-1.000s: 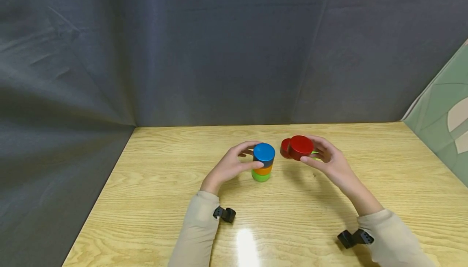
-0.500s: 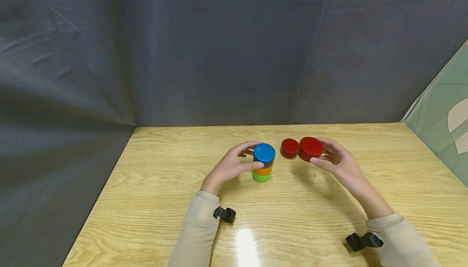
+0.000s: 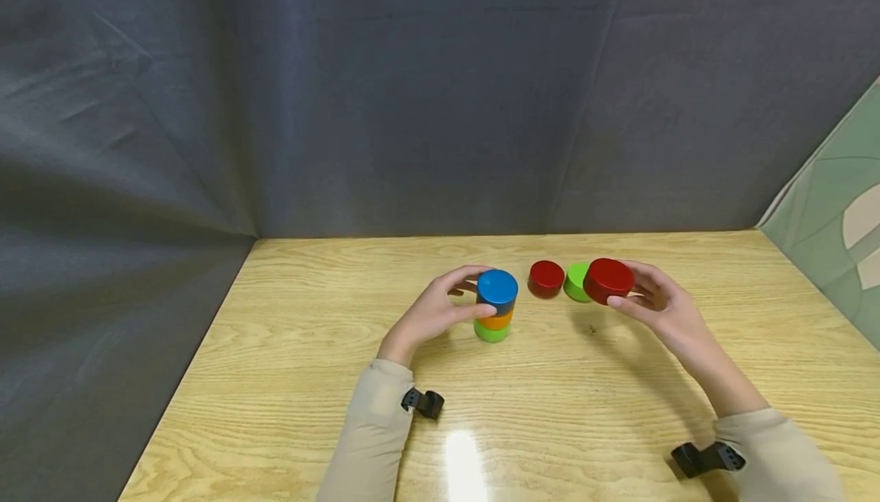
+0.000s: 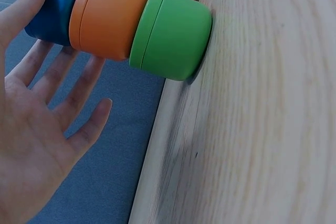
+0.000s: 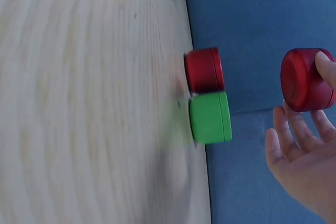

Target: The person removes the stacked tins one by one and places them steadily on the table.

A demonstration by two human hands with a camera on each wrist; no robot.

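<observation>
1. Right hand [image 3: 656, 307]: pinching a red puck [image 3: 608, 280] between thumb and fingertips, held in the air, clear of the table [image 3: 289, 380]. In the right wrist view, red puck [image 5: 304, 80] gripped by the rim, other fingers loosely spread below.
2. Left hand [image 3: 440, 307]: fingers curved round the top of the stack [image 3: 495, 307], thumb and a fingertip on the blue puck [image 3: 497, 289]. In the left wrist view, palm spread beside the stack, one fingertip touching the blue puck [image 4: 52, 6]; light steadying touch, not a clamp.
3. Stack: blue on top, orange puck [image 3: 494, 320] in the middle, green base [image 3: 491, 331] on the table, upright, slightly left of centre.
4. Loose on the table, just right of the stack: a small red puck [image 3: 546, 278] and a green puck [image 3: 576, 282], side by side, touching or nearly so. Held red puck just right of the green one, above it.
5. Judgement on handling: keep the pinch on the rim so the flat face stays level; carry high enough to clear the two loose pucks; keep the left-hand touch gentle, since a sideways push could shift the upper pucks off the green base.
6. Beyond: dark cloth backdrop [image 3: 412, 89] behind and to the left.
</observation>
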